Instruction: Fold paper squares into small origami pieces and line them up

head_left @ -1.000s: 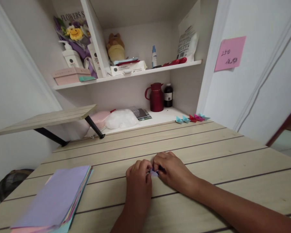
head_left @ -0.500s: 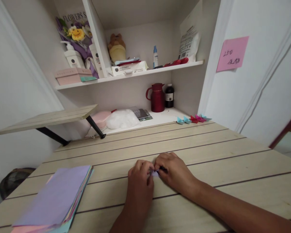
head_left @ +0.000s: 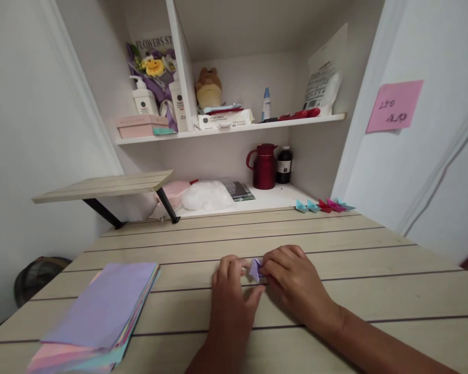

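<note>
A small folded piece of purple paper (head_left: 255,270) sits just above the wooden table (head_left: 179,301), between my two hands. My right hand (head_left: 292,275) pinches its right side between thumb and fingers. On the other side, my left hand (head_left: 234,288) has its thumb and fingers apart, with the fingertips close to the paper's left edge; whether they touch it I cannot tell. To the left lies a stack of coloured paper sheets (head_left: 105,306) with a purple one on top.
Several small folded paper boats (head_left: 324,206) line the table's far right edge. A raised wooden shelf (head_left: 105,186) stands at the back left. Behind the table, a cabinet holds a red jug (head_left: 264,167), a dark bottle (head_left: 284,165) and a white plastic bag (head_left: 207,196).
My left thumb and fingers have spread away from the purple paper, and more of it shows. My right hand still pinches it. The camera view has shifted, moving the scene rightward.
</note>
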Demonstrator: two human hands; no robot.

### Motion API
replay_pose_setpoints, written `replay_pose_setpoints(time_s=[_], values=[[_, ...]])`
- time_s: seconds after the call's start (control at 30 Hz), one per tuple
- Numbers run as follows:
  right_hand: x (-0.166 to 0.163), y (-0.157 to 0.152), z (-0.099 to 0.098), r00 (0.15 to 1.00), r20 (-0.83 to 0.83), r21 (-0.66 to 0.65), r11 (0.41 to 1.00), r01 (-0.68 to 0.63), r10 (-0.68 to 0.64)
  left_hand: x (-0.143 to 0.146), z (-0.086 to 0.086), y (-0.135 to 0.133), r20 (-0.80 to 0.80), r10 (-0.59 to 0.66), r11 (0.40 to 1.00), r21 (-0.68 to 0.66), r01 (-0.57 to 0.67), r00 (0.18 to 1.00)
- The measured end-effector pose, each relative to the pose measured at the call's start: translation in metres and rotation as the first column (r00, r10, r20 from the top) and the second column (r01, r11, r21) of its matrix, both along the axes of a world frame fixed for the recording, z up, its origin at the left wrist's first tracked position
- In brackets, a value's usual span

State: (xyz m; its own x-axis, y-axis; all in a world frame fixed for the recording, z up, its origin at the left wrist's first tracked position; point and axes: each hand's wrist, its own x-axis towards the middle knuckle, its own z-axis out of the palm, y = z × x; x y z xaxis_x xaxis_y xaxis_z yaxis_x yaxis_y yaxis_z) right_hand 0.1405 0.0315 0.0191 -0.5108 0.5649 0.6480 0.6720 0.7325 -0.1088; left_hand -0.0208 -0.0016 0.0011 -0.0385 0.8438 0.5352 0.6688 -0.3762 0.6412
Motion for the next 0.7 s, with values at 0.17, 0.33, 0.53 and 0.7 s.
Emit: replay_pose_setpoints(time_s=[0.17, 0.33, 0.53, 0.7], values=[[-0.0054, -0.0063, 0.0017, 0.999, -0.033, -0.016, 0.999, -0.036, 0.035, 0.0029, -0.0021, 0.0015, 0.083, 0.028, 1.0, 0.012, -0.029, 0.996], [-0.0066, -0.0063, 0.0006, 0.998, -0.054, -0.042, 0.999, -0.032, 0.03, -0.0002, 0.0023, 0.004, 0.232, 0.001, 0.992, -0.126, 0.029, 0.973], [-0.007, -0.0024, -0.004, 0.994, -0.109, -0.145, 0.989, -0.033, 0.017, -0.0039, 0.0071, 0.0039, 0.285, -0.007, 0.98, -0.19, 0.064, 0.958], [-0.0086, 0.001, -0.0065, 0.983, -0.174, -0.29, 0.951, -0.102, 0.053, -0.0053, 0.0045, 0.0073, 0.299, -0.001, 0.972, -0.222, 0.071, 0.954]])
